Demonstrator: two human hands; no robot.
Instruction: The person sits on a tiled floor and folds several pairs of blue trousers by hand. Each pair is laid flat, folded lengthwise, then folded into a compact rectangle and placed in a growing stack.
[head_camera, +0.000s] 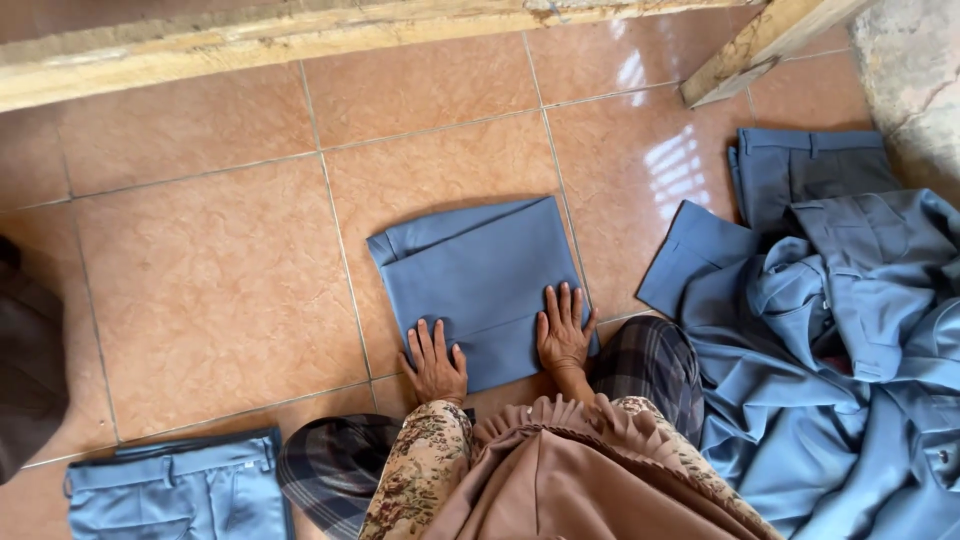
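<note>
A folded blue garment lies as a neat square on the orange tiled floor in front of me. My left hand rests flat on its near left corner, fingers spread. My right hand presses flat on its near right edge, fingers spread too. Neither hand grips anything. My patterned sleeves and a brown ruffled cloth cover my forearms at the bottom of the view.
A heap of unfolded blue garments lies to the right. Folded blue trousers sit at bottom left. A dark cloth is at the left edge. A wooden beam runs along the far side, and a plank leans at top right.
</note>
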